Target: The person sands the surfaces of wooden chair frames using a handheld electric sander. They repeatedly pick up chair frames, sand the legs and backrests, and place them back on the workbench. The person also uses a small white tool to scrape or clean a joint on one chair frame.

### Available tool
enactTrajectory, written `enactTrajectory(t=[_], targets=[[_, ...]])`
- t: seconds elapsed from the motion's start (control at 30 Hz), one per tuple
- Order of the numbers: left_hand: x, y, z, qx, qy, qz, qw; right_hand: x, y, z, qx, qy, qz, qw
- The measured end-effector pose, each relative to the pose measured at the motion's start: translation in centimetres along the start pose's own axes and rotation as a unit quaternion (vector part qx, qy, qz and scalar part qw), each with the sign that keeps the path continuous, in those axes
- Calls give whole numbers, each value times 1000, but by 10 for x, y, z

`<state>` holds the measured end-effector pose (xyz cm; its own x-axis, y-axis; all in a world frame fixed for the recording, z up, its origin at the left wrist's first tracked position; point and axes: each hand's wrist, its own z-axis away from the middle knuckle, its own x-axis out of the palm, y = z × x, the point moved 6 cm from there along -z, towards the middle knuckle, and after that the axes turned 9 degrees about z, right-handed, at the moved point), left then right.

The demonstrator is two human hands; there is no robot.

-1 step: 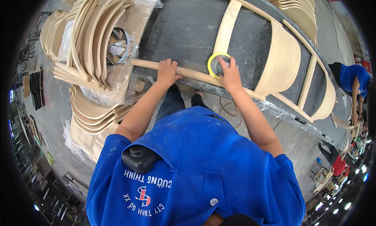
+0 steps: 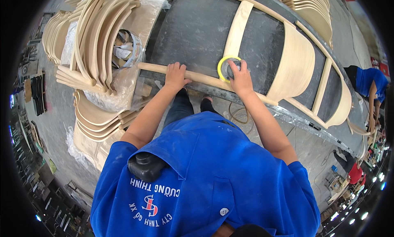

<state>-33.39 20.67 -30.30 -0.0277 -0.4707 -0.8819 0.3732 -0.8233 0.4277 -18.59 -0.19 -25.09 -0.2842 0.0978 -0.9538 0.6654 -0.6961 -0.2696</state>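
A pale wooden chair frame lies flat on the dark tabletop (image 2: 184, 27), its long rounded post along the near edge. My left hand (image 2: 176, 76) is closed round this post (image 2: 152, 67) near its left end. In my right hand (image 2: 241, 79) is a round, yellow-rimmed tool (image 2: 221, 68) that looks like a sander; my fingers hide much of its top. It rests where the cross rail (image 2: 237, 29) meets the post. To the right of it, the frame's wide curved panel (image 2: 293, 64) spans between the posts.
Curved wooden parts (image 2: 98, 35) are stacked at left on plastic wrap, beside a round container (image 2: 136, 50). More curved pieces (image 2: 96, 122) lie below. Another stack (image 2: 308, 7) stands beyond the table. A hose (image 2: 240, 116) hangs under the near edge. A co-worker in blue (image 2: 369, 81) bends at far right.
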Motion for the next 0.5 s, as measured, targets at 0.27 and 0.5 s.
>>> enactTrajectory(t=[0.27,0.5], targets=[[1,4,-3,-5,-19,-2,1000,0,11,-12,39,11,-2,999],[3,6,-4,18,9,6,1000,3,20,4,47,9,13,999]])
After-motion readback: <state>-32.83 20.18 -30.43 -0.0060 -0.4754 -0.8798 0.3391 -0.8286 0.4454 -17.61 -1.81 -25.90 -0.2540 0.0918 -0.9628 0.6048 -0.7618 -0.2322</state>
